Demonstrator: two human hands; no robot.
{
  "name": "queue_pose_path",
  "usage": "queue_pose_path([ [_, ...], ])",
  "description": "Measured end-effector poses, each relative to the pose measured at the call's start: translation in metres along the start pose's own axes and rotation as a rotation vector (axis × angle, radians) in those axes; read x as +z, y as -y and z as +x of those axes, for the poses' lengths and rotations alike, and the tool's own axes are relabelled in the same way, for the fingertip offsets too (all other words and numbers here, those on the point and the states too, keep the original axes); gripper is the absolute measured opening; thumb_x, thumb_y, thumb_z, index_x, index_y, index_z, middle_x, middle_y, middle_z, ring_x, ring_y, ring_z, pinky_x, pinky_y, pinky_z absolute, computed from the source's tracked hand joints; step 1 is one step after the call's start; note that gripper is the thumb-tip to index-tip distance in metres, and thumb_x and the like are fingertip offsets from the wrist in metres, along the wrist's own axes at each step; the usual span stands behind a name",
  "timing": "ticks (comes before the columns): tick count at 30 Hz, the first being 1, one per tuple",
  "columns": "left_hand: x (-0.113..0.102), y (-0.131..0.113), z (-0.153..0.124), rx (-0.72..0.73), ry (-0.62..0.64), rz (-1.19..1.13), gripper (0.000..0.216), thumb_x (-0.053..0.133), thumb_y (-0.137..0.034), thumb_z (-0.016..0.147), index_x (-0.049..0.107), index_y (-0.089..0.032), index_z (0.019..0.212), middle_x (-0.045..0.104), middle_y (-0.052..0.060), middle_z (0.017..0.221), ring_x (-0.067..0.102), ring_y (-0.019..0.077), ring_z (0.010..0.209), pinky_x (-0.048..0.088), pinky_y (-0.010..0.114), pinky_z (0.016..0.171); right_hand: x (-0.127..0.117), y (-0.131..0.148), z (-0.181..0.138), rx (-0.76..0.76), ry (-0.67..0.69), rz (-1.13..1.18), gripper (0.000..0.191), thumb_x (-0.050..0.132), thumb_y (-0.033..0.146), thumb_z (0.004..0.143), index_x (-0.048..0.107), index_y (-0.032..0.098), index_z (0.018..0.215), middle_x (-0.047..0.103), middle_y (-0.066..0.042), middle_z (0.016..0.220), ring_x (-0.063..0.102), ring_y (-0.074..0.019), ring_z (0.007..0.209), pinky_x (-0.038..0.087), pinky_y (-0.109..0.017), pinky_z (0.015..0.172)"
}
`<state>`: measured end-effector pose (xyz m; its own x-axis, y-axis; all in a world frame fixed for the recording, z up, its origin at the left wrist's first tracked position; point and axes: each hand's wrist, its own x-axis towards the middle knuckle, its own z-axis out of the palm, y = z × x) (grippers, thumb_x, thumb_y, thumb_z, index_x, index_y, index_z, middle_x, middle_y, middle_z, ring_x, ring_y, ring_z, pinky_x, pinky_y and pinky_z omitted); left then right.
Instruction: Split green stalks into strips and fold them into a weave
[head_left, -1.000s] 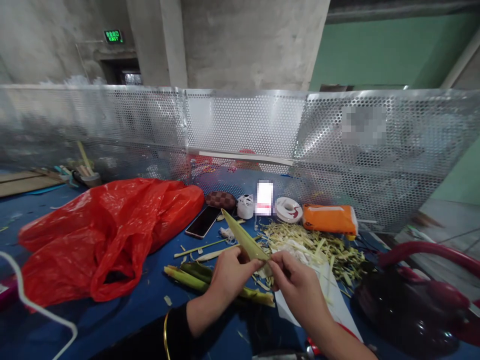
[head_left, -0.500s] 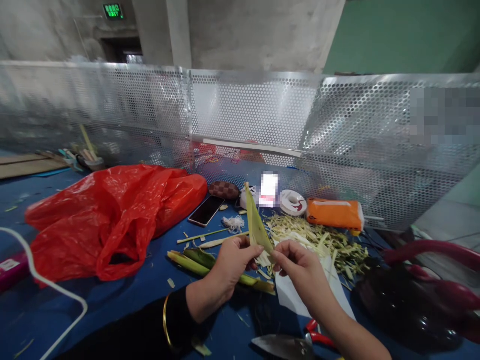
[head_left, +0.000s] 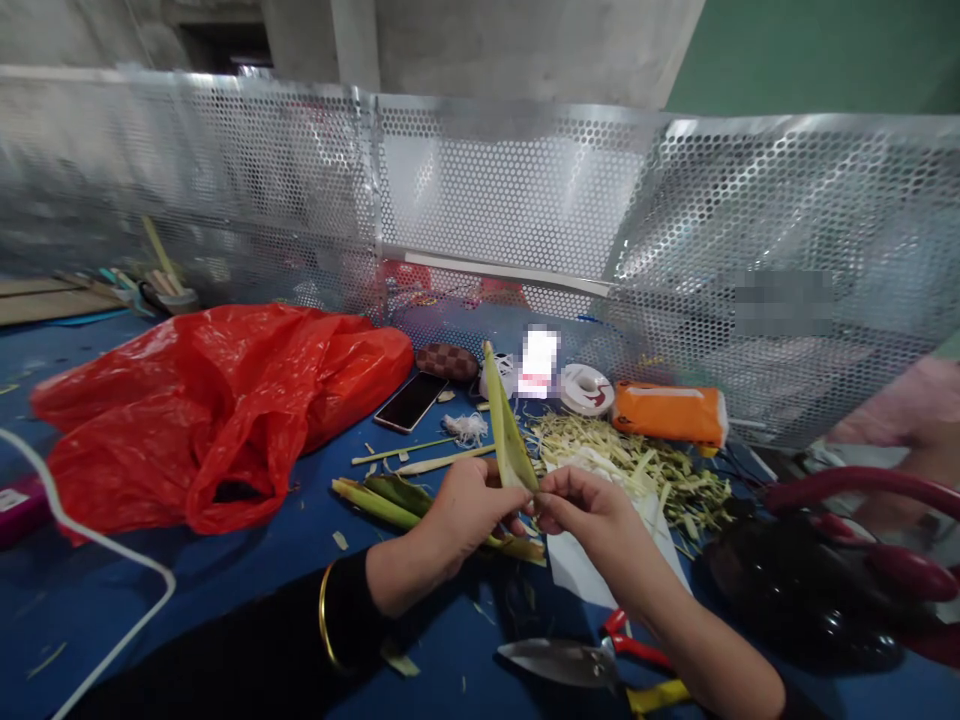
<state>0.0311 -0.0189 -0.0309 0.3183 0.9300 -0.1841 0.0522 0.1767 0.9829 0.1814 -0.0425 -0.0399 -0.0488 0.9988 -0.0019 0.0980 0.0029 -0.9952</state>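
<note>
My left hand point(head_left: 463, 515) and my right hand point(head_left: 585, 512) meet over the blue table point(head_left: 247, 585), both pinched on the base of a pointed green leaf blade point(head_left: 504, 430) that stands nearly upright between them. A gold bangle point(head_left: 325, 620) circles my left wrist over a black sleeve. Under my hands lie a few green stalks point(head_left: 386, 500). A heap of pale leaf trimmings point(head_left: 637, 470) lies just beyond my right hand, partly on a white sheet point(head_left: 581, 570).
Red-handled shears point(head_left: 585, 660) lie near the front edge. A red plastic bag point(head_left: 202, 410) fills the left. A phone point(head_left: 411, 400), tape roll point(head_left: 586, 388) and orange packet point(head_left: 667, 412) sit before the perforated metal screen point(head_left: 510, 210). A dark helmet point(head_left: 810, 590) sits at right.
The leaf blade has swung from leaning left to nearly upright. My view has tipped down, so the shears now show at the bottom.
</note>
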Motion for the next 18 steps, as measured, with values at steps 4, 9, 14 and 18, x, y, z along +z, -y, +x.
queue_pose_path([
  [4, -0.003, 0.001, 0.002, -0.029, 0.047, 0.083, 0.008, 0.058, -0.018, 0.067, 0.064, -0.013, 0.070, 0.066, 0.003, 0.064, 0.056, 0.0097, 0.044, 0.038, 0.019, 0.042, 0.001, -0.004, 0.000, -0.021, 0.005, -0.063, 0.021, 0.061, 0.037, 0.073, 0.056, 0.017, 0.067, 0.056, 0.003, 0.056, 0.051, -0.0114, 0.053, 0.041, -0.025, 0.054],
  [9, -0.002, 0.006, 0.003, -0.029, 0.050, 0.134, 0.007, 0.056, -0.016, 0.068, 0.061, -0.014, 0.064, 0.061, 0.000, 0.057, 0.052, 0.0090, 0.043, 0.038, 0.019, 0.042, 0.002, -0.013, -0.001, -0.096, -0.031, -0.216, 0.024, 0.055, 0.038, 0.080, 0.051, 0.019, 0.066, 0.054, 0.002, 0.057, 0.051, -0.0130, 0.054, 0.040, -0.026, 0.053],
  [14, -0.003, 0.004, 0.002, -0.055, 0.122, 0.093, 0.009, 0.056, -0.019, 0.072, 0.059, -0.013, 0.065, 0.057, -0.001, 0.056, 0.048, 0.0069, 0.045, 0.037, 0.018, 0.045, 0.000, -0.015, 0.000, -0.057, 0.035, -0.197, 0.027, 0.055, 0.041, 0.081, 0.049, 0.020, 0.064, 0.053, 0.003, 0.054, 0.051, -0.0130, 0.051, 0.041, -0.027, 0.052],
  [18, -0.004, 0.005, 0.003, -0.043, 0.167, 0.084, 0.012, 0.058, -0.021, 0.073, 0.058, -0.013, 0.064, 0.054, -0.002, 0.055, 0.046, 0.0062, 0.045, 0.037, 0.018, 0.046, 0.000, -0.011, 0.000, 0.027, 0.079, -0.057, 0.031, 0.060, 0.045, 0.078, 0.050, 0.020, 0.063, 0.051, 0.004, 0.051, 0.050, -0.0113, 0.046, 0.039, -0.026, 0.049],
])
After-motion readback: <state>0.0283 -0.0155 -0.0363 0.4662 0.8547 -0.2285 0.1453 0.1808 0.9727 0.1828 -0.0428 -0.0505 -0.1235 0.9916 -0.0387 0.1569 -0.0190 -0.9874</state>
